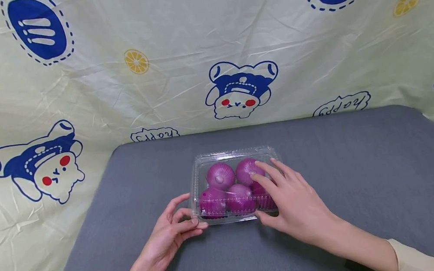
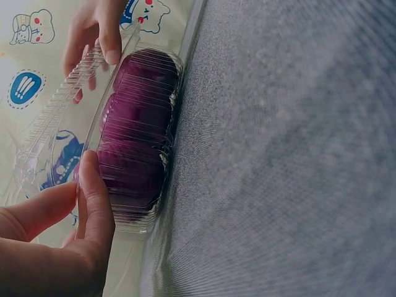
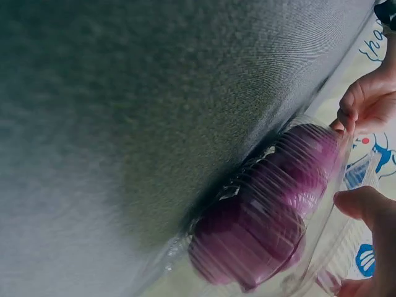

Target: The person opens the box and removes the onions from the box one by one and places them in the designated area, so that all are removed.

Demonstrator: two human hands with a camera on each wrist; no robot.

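Several peeled red onions (image 1: 221,176) lie in a clear plastic clamshell box (image 1: 233,218) on the grey table, two at the back and the others in front. The left hand (image 1: 171,229) is at the box's front left corner; in the left wrist view its thumb and index finger pinch the thin plastic rim (image 2: 94,133). Over the right side of the box is the right hand (image 1: 294,200), fingers spread across the clear lid and thumb at the front edge. The right wrist view has that thumb (image 3: 356,201) beside the rim. Exact fingertip contact on the right is hard to make out.
A grey cloth (image 1: 157,171) covers the table under the box. Behind it hangs a cream curtain (image 1: 179,69) printed with blue cartoon figures and orange slices. A dark object (image 1: 359,268) shows partly beneath the right forearm.
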